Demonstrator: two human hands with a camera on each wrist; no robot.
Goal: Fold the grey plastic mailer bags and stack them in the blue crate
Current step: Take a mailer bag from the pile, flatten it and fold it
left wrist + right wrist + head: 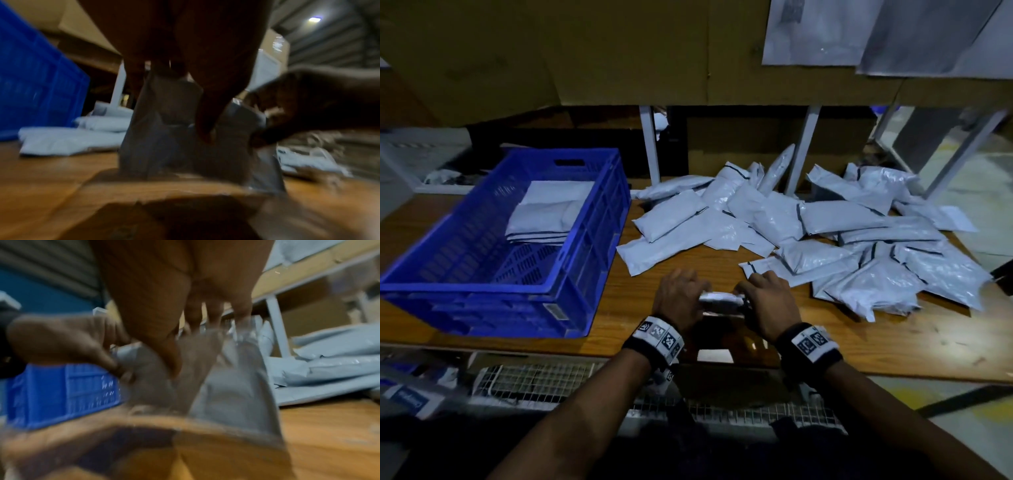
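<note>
Left hand: the left hand [681,294] sits at the near edge of the table [619,325], fingers curled round the left end of a grey mailer bag [720,299]; the left wrist view shows its fingers [164,71] pinching the bag's upper edge
Right hand: the right hand [770,301] grips the same bag's right end, fingers curled over the top; its thumb [164,353] lies on the near face in the right wrist view
Held bag: raised between both hands, upper edge up, lower edge down at the table; both wrist views are blurred, so the fold lines cannot be told
Blue crate: the blue crate [571,274] stands on the table to the left of the hands; a stack of folded bags [548,216] lies in its far right corner
Loose pile: a heap of grey bags [825,233] spreads over the table's far right, just beyond the right hand
Wrists: black bands with printed markers [661,334] on both
</note>
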